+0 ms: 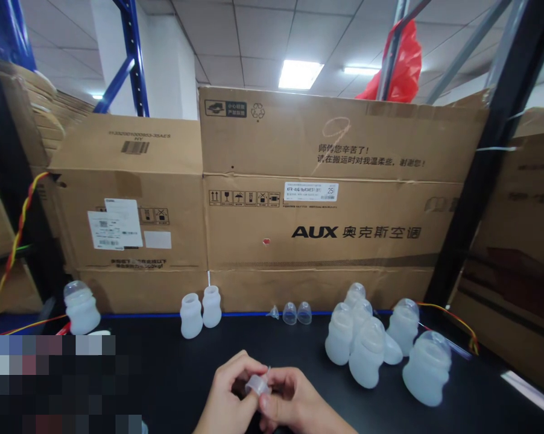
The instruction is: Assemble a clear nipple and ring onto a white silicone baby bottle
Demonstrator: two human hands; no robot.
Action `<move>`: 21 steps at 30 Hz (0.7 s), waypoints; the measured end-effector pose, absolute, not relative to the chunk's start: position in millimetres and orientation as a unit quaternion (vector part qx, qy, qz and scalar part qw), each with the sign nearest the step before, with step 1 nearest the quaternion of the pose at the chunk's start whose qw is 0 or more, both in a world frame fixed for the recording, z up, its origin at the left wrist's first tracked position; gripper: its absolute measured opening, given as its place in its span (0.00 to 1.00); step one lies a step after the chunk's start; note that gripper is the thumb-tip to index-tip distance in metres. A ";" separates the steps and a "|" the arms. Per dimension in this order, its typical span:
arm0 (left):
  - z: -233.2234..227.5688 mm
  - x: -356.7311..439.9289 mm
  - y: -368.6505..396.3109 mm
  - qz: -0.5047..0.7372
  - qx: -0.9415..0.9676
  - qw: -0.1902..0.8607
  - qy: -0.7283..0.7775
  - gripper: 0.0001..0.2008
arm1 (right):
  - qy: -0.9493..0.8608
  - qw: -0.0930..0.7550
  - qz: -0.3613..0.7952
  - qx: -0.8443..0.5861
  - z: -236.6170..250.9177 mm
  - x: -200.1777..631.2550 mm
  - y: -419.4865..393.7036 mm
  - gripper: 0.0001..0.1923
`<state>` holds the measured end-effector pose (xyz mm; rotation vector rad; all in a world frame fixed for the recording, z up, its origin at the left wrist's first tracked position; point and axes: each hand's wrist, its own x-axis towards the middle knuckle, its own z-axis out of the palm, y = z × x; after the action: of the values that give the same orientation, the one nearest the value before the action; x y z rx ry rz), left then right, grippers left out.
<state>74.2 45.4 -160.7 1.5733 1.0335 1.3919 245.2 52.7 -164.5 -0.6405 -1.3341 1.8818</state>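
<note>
My left hand [229, 392] and my right hand [294, 401] meet low in the middle over the black table [172, 367]. Together they pinch a small clear plastic piece [257, 384] between thumbs and fingers. Two open white silicone bottles [200, 311] stand beyond the hands to the left. Two clear caps [297, 313] and a tiny clear funnel-shaped part [274, 313] lie behind the hands by the cardboard. A cluster of several capped white bottles [371, 340] stands to the right.
One capped bottle [79, 307] stands alone at the far left. Big cardboard boxes [317, 205] wall off the back of the table. A black rack post [484, 163] slants at the right, red-and-yellow wires [16, 235] hang at the left. A blurred patch covers the lower left corner.
</note>
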 end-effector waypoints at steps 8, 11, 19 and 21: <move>-156.6 82.2 38.0 0.571 0.598 0.411 0.383 0.09 | -0.464 0.318 0.787 -0.254 -146.3 251.9 46.2 0.27; -162.5 81.2 39.4 0.557 0.600 0.420 0.391 0.13 | -0.454 0.305 0.795 -0.261 -141.0 253.6 44.2 0.27; -166.2 80.0 45.4 0.544 0.581 0.442 0.414 0.21 | -0.489 0.311 0.762 -0.289 -137.3 260.7 39.5 0.22; -164.1 81.4 45.0 0.547 0.567 0.458 0.411 0.21 | -0.494 0.303 0.765 -0.282 -138.3 259.7 39.6 0.21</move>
<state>81.4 45.0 -164.1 1.3977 1.0134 1.3479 259.7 39.6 -138.3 -0.7478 -1.3094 2.0263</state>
